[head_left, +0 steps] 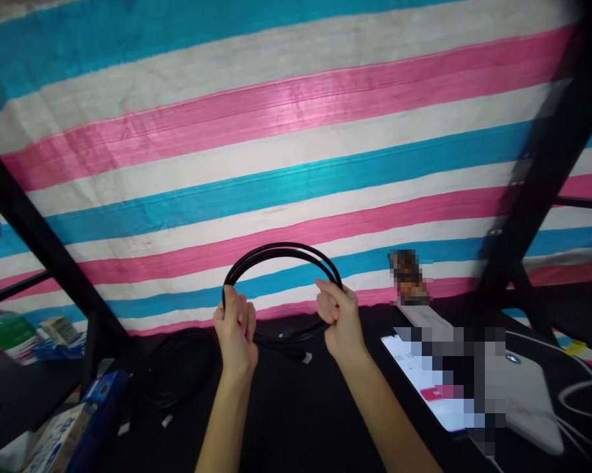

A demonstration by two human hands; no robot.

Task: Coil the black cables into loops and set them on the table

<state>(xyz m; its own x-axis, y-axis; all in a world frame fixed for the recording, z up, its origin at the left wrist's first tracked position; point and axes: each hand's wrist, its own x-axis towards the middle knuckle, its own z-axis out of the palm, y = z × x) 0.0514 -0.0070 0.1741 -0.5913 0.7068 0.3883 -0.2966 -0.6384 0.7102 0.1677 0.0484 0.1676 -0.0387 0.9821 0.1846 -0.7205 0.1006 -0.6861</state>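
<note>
A black cable [283, 249] wound into a loop is held up between my two hands over the black table. My left hand [235, 328] is closed round the loop's left side. On the right side, my right hand [340, 315] grips the same coil, thumb and index finger pressed towards each other. The loop's lower part and a pale connector [306, 358] at a cable end show between the wrists. To the left of my left hand, a second coiled black cable [177, 368] lies on the table, with a small white connector [167, 421] close by.
A lit phone [424, 381] lies right of my right arm, beside a white device [527, 401] with white cords. Boxes [73, 427] and a green bottle [7, 335] stand at left. Black frame posts [537, 157] flank a striped sheet [276, 184] behind.
</note>
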